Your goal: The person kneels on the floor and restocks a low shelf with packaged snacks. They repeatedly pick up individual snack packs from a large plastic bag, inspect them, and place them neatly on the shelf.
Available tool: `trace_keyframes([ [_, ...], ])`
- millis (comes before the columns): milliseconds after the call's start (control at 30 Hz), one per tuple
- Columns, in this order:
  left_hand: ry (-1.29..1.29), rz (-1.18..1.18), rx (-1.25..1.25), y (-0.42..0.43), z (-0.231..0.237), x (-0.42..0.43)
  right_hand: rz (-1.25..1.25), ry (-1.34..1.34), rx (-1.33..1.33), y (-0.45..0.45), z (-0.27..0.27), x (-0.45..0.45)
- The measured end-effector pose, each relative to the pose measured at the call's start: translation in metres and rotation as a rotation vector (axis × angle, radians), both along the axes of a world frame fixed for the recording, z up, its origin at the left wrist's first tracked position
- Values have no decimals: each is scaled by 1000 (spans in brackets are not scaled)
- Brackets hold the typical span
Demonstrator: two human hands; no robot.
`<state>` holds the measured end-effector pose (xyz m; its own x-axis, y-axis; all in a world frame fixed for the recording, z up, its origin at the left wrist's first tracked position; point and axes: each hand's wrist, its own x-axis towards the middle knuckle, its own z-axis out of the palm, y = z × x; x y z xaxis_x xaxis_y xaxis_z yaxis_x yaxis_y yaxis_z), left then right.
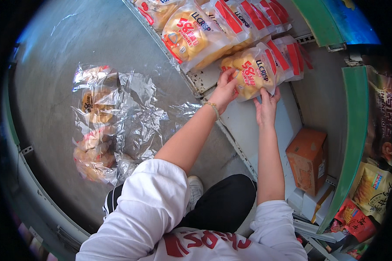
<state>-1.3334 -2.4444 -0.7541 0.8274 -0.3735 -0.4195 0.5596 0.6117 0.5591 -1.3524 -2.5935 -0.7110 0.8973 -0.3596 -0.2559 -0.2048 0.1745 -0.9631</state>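
A clear snack bag with red print and yellow puffed pieces (250, 70) stands at the front of a row on the low metal shelf. My left hand (226, 91) has its fingers and thumb on the bag's left edge. My right hand (267, 106) holds the bag's lower right edge between thumb and fingers. Just left of it stands another row of like bags, led by a larger-looking one (191, 36). On the floor to the left lies a large clear plastic wrapper (140, 111) with several snack bags (96, 156) in or under it.
A brown cardboard box (307, 160) sits on the shelf at the right, beside white boxes (317, 202). A green shelf edge strip (356, 130) curves down the right side, with packaged snacks (372, 192) beyond it. Another shelf edge (45, 202) runs along the lower left. My knee is close to the low shelf.
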Motion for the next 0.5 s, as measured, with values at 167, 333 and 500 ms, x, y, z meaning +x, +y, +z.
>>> trace_keyframes([
  [167, 32, 101, -52, 0, 8, -8, -39, 134, 107, -4, 6, -35],
  [333, 111, 237, -170, 2, 16, -28, 172, 312, 26, 3, 32, -79],
  [500, -44, 483, 221, 18, 40, -30, 706, 422, -179, 49, 33, -60],
])
